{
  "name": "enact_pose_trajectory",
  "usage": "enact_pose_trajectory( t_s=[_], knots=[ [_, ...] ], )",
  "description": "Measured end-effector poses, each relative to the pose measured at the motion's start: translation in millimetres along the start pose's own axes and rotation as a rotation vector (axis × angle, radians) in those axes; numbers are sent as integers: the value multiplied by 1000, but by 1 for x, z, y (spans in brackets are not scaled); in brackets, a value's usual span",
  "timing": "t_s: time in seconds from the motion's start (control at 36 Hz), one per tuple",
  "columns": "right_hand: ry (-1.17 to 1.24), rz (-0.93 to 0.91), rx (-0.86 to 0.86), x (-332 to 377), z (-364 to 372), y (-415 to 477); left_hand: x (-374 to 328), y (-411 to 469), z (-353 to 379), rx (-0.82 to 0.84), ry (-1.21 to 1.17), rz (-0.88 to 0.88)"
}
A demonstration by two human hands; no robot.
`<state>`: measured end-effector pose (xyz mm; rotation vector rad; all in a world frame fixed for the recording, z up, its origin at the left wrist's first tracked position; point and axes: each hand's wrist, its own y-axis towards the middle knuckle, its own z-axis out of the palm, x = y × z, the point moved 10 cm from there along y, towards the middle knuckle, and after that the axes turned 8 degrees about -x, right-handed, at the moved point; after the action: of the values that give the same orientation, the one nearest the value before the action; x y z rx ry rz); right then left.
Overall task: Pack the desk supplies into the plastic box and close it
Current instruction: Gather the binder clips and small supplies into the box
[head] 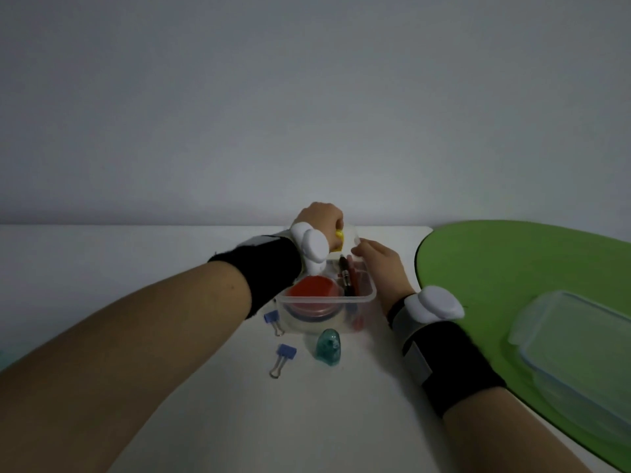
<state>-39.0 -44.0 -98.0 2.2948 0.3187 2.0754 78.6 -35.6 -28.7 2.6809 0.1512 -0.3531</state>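
A clear plastic box (370, 297) stands open on the white desk, holding a round red container (316, 289) and dark and red pens (348, 276). My left hand (319, 218) hovers over the box's far end, fingers closed on a small yellow object (338, 241). My right hand (379, 264) rests at the box's far right rim, fingertips pinching it. Two blue binder clips (272, 317) (285, 353) and a teal translucent sharpener (328, 346) lie on the desk in front of the box. The clear lid (573, 339) lies to the right.
A green mat (505, 268) covers the right side of the desk (136, 261), and the lid lies on it. A grey wall rises right behind the desk's back edge. Both wrists wear black bands with white trackers.
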Motion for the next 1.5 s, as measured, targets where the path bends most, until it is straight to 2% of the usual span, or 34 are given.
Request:
enact_pose_trajectory(
  t_s=[0.47, 0.61, 0.67, 0.83, 0.92, 1.19, 1.39, 1.5],
  knots=[
    [-26, -35, 24, -1, 3, 3, 2, 0, 18, 137, 12, -33],
    [-27, -14, 11, -2, 1, 2, -8, -16, -24, -30, -72, 33],
    [-31, -24, 3, 0, -1, 3, -21, -27, -39, -49, -149, 98],
    [-23, -43, 38, 4, -1, -3, -57, -79, -45, 258, -239, 284],
    [-68, -42, 44, 6, -1, -6, -61, -103, -39, 387, -171, 348],
    [-46, 11, 8, 4, -6, -8, -65, -142, -28, 395, 264, 661],
    [-24, 16, 7, 4, -5, -9, -67, -144, -17, 416, 313, 700],
    [-26, 2, 7, 5, -5, -8, -63, -137, -20, 481, 148, 594]
  ],
)
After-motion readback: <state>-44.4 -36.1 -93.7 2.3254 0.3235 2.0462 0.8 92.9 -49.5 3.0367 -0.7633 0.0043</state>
